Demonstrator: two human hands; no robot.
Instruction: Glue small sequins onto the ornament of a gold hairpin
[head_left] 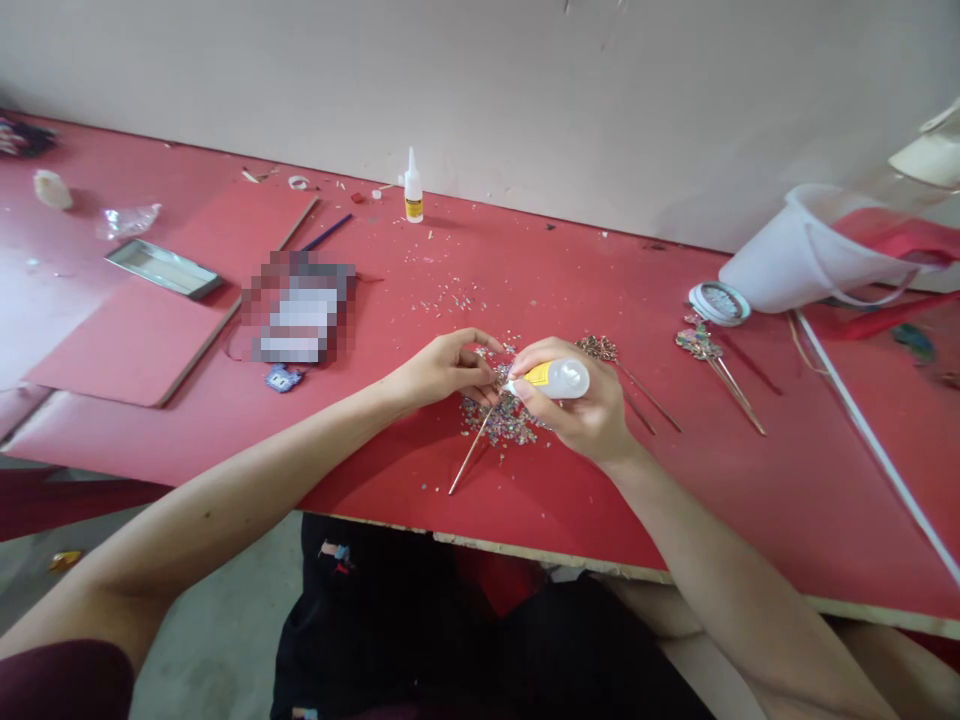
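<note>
My left hand is closed on the top of a gold metal hairpin, whose thin stem slants down towards the table's front edge. The fingers and the glue bottle partly hide the hairpin's head. In my right hand is a white glue bottle with a yellow label, tipped sideways so its nozzle points at the hairpin head. Whether the nozzle touches it I cannot tell. Beneath both hands lies a spread of small shiny chips. Just right of my right hand rests another metal hairpin with an openwork head.
A second glue bottle stands upright near the wall. On the right lie a decorated hairpin, a round white lid and a tipped white bucket. To the left are a blurred-out phone-like object, a shallow box and a red board.
</note>
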